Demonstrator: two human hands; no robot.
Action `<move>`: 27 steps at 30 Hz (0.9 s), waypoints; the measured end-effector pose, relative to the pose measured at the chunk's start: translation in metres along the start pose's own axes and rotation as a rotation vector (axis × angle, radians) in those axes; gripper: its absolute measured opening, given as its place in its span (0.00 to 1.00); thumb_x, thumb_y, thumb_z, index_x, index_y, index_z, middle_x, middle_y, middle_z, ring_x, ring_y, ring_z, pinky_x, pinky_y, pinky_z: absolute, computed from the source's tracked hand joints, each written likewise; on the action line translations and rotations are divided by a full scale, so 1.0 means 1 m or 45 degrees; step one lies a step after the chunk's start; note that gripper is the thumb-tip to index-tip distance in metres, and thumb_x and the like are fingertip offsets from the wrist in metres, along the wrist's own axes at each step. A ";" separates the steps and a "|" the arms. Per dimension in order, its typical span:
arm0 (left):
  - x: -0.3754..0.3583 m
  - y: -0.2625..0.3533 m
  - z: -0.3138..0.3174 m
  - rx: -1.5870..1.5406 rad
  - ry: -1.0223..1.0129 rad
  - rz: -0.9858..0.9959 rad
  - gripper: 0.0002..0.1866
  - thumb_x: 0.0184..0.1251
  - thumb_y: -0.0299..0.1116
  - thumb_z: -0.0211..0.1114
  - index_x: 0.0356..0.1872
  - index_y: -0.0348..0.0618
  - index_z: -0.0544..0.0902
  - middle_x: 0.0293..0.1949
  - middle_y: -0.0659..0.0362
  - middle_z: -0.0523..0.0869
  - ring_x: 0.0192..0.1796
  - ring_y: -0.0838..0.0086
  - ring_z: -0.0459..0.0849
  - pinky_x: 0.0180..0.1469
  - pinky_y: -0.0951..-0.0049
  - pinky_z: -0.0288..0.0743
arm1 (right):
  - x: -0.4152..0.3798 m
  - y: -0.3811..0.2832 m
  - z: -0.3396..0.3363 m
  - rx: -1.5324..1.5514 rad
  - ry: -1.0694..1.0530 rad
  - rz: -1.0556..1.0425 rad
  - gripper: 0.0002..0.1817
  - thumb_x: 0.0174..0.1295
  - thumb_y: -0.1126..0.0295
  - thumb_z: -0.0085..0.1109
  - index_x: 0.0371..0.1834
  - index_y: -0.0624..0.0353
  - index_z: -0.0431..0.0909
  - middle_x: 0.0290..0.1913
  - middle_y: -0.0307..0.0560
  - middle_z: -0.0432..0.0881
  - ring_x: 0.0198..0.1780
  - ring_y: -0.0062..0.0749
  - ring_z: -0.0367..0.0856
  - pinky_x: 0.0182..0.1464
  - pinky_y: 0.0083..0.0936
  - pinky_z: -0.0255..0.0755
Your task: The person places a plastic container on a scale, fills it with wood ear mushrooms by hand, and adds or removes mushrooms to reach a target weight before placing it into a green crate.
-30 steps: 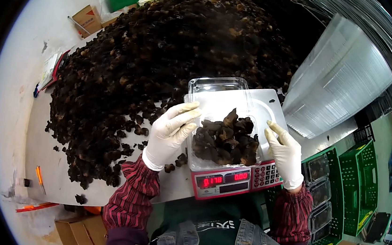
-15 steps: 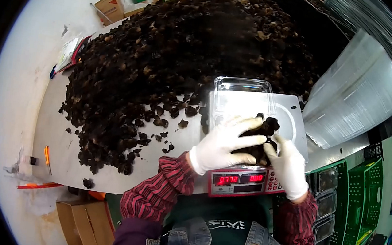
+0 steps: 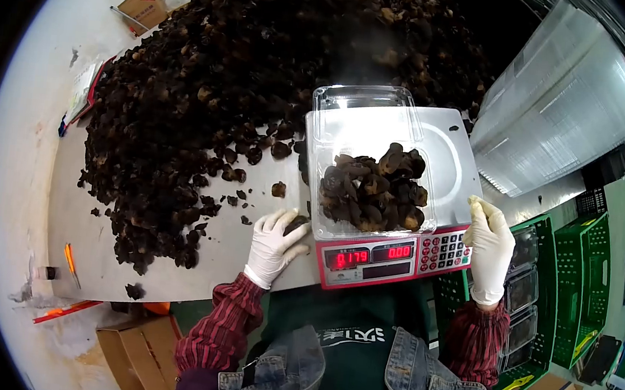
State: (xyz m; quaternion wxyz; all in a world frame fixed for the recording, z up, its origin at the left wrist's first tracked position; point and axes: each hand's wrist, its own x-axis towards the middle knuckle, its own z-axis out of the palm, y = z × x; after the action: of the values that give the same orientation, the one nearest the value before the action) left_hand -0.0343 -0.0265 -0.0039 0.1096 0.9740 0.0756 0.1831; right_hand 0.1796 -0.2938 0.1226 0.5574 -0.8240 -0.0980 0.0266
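Head cam, looking straight down: the clear plastic clamshell tray [image 3: 370,178] sits on the scale [image 3: 389,255], lid flipped open toward the far side, heaped with dark, crinkly dried mushrooms [image 3: 375,190]. It's between both gloved hands, touching neither. The left hand [image 3: 275,245] is on the table just left of the scale's near corner, fingers curled around one dark mushroom piece [image 3: 295,226]. The right hand [image 3: 490,246] hangs off the scale's right edge, loosely curled, gripping nothing. Thin white rubbery gloves, smooth grey tabletop [image 3: 91,226], red scale front with glowing digits. A huge wrinkly mushroom pile [image 3: 265,62] fills the far-left table.
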 end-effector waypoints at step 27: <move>0.187 -0.010 -0.056 -0.415 0.173 -0.515 0.17 0.67 0.35 0.66 0.54 0.42 0.84 0.39 0.59 0.84 0.36 0.79 0.80 0.41 0.78 0.75 | -0.011 0.019 0.046 -0.167 -0.305 -0.044 0.27 0.67 0.60 0.62 0.63 0.67 0.72 0.22 0.36 0.76 0.21 0.15 0.73 0.24 0.14 0.65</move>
State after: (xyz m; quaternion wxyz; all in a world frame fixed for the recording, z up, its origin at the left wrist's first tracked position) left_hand 0.1159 0.0284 0.1086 0.2939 0.8941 0.2456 0.2323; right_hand 0.1639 -0.2607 0.0871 0.4871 -0.8478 -0.1794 0.1087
